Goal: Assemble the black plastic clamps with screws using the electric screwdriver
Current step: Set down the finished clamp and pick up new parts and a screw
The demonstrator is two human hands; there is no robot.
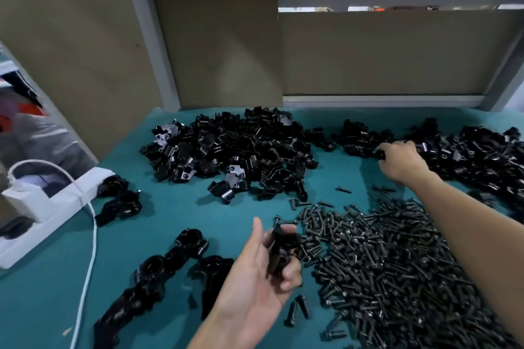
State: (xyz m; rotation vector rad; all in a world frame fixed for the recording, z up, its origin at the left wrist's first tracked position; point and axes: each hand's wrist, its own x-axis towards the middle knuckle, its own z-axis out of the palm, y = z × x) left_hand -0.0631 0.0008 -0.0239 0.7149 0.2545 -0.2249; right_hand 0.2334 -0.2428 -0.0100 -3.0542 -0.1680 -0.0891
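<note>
My left hand (263,266) is palm-up over the teal table (175,212), its fingers curled round a black clamp piece (280,249). My right hand (402,159) reaches to the far right and pinches a black clamp part (379,154) at the edge of the right-hand pile (476,156). A big heap of black clamp parts (235,150) lies at the back centre. A wide spread of black screws (391,269) covers the table at right front. Assembled clamps (158,272) lie in a row at left front. No electric screwdriver is in view.
A white power strip (42,207) with a white cable (92,249) sits at the left edge, two clamps (119,201) beside it. Brown cardboard panels (221,37) and a grey frame wall off the back. A few loose screws (297,309) lie near my left wrist.
</note>
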